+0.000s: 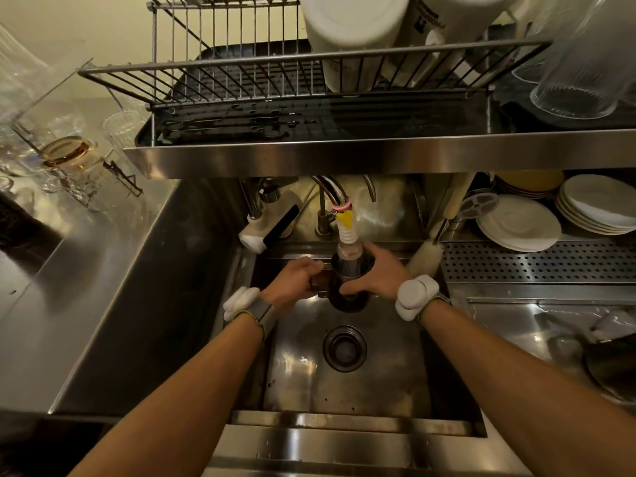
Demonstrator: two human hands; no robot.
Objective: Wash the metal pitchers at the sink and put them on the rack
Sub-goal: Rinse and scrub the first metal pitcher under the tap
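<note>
A dark metal pitcher (347, 297) is held upright over the steel sink (378, 373), directly under the faucet nozzle (348, 235) with its yellow and white ribbed tip. My left hand (292, 280) grips the pitcher's handle on the left side. My right hand (375, 273) wraps around the pitcher's right wall, thumb in front. The nozzle's tip reaches into the pitcher's mouth. Above the sink hangs the wire dish rack (241, 80) on a dark drip tray, its left half bare.
White containers (354, 32) and clear glasses (578, 74) fill the rack's right side. Stacked white plates (519, 225) and a bottle brush (425, 256) lie right of the faucet. Glassware (69, 156) stands on the left counter. A drain (344, 347) sits below the pitcher.
</note>
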